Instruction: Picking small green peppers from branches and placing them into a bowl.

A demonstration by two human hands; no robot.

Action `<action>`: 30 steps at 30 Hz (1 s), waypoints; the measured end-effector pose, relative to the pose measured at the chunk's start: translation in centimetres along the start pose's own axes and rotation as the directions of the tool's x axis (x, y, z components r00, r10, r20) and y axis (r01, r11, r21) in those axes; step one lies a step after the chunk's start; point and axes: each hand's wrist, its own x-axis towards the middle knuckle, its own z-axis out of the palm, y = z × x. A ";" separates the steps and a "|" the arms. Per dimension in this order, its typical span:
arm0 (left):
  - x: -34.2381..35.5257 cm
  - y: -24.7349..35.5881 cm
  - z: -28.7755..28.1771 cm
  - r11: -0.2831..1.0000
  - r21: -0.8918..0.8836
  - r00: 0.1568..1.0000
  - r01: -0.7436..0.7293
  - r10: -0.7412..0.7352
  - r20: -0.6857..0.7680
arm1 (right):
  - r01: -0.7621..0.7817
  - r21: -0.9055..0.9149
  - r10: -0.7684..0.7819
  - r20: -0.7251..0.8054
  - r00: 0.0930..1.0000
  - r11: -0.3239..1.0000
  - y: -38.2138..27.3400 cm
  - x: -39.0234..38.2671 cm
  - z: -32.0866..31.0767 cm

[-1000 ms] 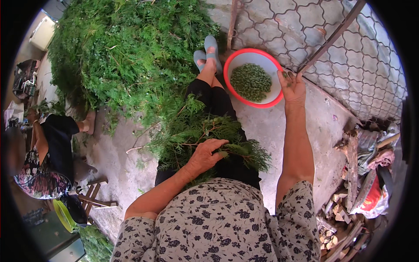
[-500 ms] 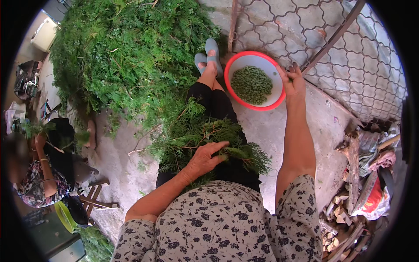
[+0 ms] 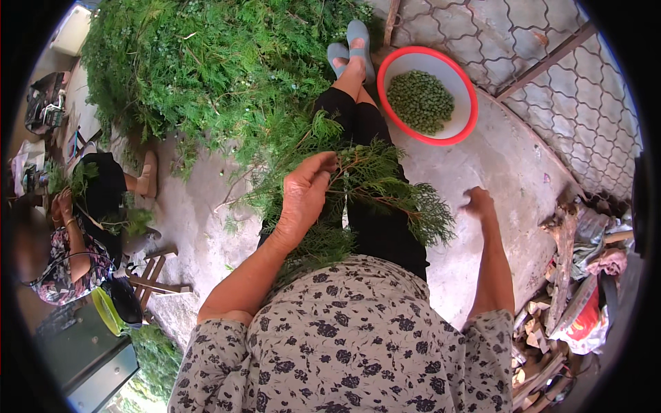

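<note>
My left hand (image 3: pixel 303 196) grips a bunch of green feathery branches (image 3: pixel 385 189) that lies across my lap over black trousers. My right hand (image 3: pixel 478 203) hangs in the air to the right of the branches, fingers loosely curled, holding nothing that I can see. A red-rimmed white bowl (image 3: pixel 463 82) with small green seeds or buds (image 3: pixel 420 102) sits on the concrete ground ahead, beside my feet in grey-blue shoes (image 3: pixel 350 45).
A big heap of green branches (image 3: pixel 206 62) fills the upper left. Another person (image 3: pixel 69 234) sits at the left on a small wooden stool (image 3: pixel 148 275), handling sprigs. A wire mesh fence (image 3: pixel 551 76) runs at the upper right. Firewood and bags (image 3: pixel 578 289) lie at the right.
My right hand has left the bowl's rim and drawn back toward my lap. My left hand has shifted up along the branches.
</note>
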 end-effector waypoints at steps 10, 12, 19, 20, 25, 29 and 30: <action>2.5 -2.4 1.3 0.700 0.714 0.999 0.006 -0.038 0.029 | 0.250 0.907 0.004 -0.268 0.964 0.338 -21.8 0.8 -13.2; 3.4 -2.3 1.3 0.603 0.797 0.992 0.046 -0.124 0.036 | 0.274 0.903 -0.039 -0.277 0.960 0.332 -23.7 1.6 -12.0; 4.1 -1.4 1.3 0.821 -0.224 0.851 0.524 -0.495 0.176 | 0.393 0.875 -0.163 -0.360 0.919 0.283 -27.3 3.5 -7.9; 3.9 -1.1 1.5 0.751 -0.379 0.839 0.541 -0.515 0.177 | 0.395 0.859 -0.124 -0.376 0.918 0.325 -27.3 3.5 -7.6; 2.8 -1.5 1.4 0.740 -0.478 0.878 0.472 -0.443 0.181 | 0.451 0.758 -0.116 -0.454 0.884 0.471 -27.7 1.8 -8.6; 2.4 -0.5 1.4 0.829 -0.366 0.905 0.423 -0.364 0.221 | 0.351 0.867 -0.145 -0.320 0.936 0.355 -28.5 -0.6 -10.1; 2.3 -0.1 1.4 0.829 -0.365 0.904 0.424 -0.364 0.224 | 0.344 0.886 -0.150 -0.311 0.938 0.311 -28.6 -0.9 -10.2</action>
